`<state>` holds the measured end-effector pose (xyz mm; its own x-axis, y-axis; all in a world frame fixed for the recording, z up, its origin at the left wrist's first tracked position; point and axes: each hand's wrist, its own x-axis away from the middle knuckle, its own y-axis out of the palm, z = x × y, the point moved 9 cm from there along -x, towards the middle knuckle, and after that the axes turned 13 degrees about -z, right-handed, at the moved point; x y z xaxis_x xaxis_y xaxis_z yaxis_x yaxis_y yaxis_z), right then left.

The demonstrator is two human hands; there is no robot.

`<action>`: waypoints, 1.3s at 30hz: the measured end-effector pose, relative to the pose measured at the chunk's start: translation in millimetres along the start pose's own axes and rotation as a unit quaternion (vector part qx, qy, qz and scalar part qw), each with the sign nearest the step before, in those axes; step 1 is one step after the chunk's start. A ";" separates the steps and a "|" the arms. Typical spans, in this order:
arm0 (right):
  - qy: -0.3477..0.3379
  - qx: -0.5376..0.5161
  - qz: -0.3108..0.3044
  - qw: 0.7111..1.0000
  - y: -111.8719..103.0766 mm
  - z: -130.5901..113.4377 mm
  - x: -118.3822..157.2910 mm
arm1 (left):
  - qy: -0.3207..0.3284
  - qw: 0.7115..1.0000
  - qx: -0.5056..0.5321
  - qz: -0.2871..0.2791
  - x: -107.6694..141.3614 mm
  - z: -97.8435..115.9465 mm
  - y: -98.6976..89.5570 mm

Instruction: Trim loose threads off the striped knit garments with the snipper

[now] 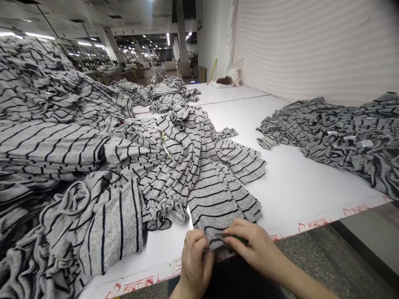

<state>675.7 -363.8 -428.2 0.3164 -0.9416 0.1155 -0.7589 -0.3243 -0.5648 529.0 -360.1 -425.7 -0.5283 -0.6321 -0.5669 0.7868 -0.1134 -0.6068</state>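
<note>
At the near edge of a white tabletop (296, 191), my left fingers (197, 251) pinch the end of a striped cloth (212, 207), which stretches away from me into a gathered bunch (177, 158) crossed by a yellow tie (165, 143). My right fingers (241, 231) close around a small green tool (240, 239), its thin tip at the cloth just beside my left; it may be a pair of snips, though my grip hides most of it. A tall striped heap (40, 91) rises to my left, while another pile (339, 133) lies well apart on the right.
</note>
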 end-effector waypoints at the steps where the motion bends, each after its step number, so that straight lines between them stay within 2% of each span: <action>1: -0.002 -0.005 -0.005 1.000 1.0 0.3 -0.7 | 0.000 1.000 0.001 0.000 0.2 0.1 0.0; 6: 0.007 -0.003 0.003 1.000 -3.2 2.9 0.1 | -0.008 1.000 0.005 0.005 2.0 -1.2 -1.3; 13: -0.010 -0.033 -0.021 0.999 -2.0 -1.2 2.3 | -0.017 1.000 0.014 0.004 1.9 -4.4 1.5; 22: -0.020 -0.010 -0.016 1.000 -1.7 -8.5 -2.2 | -0.007 1.000 0.001 0.009 6.4 -9.1 0.0; 29: 0.005 -0.041 0.017 0.999 -3.0 -4.3 -7.6 | 0.010 1.000 -0.007 0.024 6.3 -1.1 -2.4; 33: -0.021 -0.067 0.002 0.998 4.4 -11.9 -20.2 | 0.025 0.999 -0.009 0.031 3.4 3.7 -3.3; 36: -0.036 -0.083 0.042 0.995 -1.3 -11.6 -17.9 | 0.024 0.999 -0.010 0.034 1.3 5.1 -6.0; 39: -0.023 -0.100 0.084 0.991 -6.1 -2.7 -5.5 | 0.017 0.999 -0.022 0.040 -0.6 4.8 -10.1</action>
<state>677.1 -356.9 -423.2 0.1982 -0.9801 -0.0060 -0.8988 -0.1793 -0.3999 522.9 -362.3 -416.6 -0.4750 -0.6114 -0.6329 0.8125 -0.0286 -0.5822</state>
